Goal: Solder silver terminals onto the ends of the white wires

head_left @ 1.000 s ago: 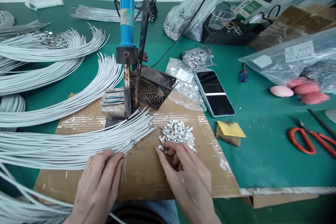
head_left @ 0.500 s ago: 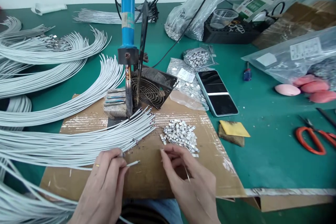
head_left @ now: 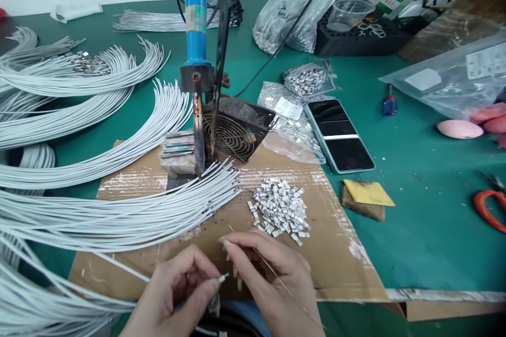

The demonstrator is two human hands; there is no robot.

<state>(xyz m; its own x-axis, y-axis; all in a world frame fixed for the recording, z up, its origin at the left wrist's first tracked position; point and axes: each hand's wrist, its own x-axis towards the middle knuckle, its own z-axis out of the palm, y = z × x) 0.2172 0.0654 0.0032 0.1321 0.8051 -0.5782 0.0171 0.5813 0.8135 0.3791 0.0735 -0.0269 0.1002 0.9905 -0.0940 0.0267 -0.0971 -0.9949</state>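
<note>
Wire (head_left: 126, 268): white, thin, single length, slanted from lower left toward centre, metal-tipped end pinched. Strand (head_left: 276, 275): fine, pale, straight, slanted down-right.

The counter (head_left: 427, 242) is deep green, fanned over at the left by white wires (head_left: 98, 221) with silvery tips, and the cardboard (head_left: 336, 263) at lower centre is plain brown with pale glossy tape streaks under a heap of silver clips (head_left: 280, 210). At upper centre the soldering iron (head_left: 195, 10) has a bright blue handle, beside a rusty black fan (head_left: 233, 134) with a concentric-ring grille. At the right are a black phone (head_left: 340, 137) in a pale blue case, a yellow sponge (head_left: 367, 192), a red-and-blue screwdriver (head_left: 389, 104), orange-red scissors (head_left: 488, 208) and a pink oval (head_left: 458, 129); the single wire (head_left: 122, 267) in the left hand (head_left: 174, 295) is white, the thin strand (head_left: 284, 285) across the right hand (head_left: 269, 268) pale.
</note>
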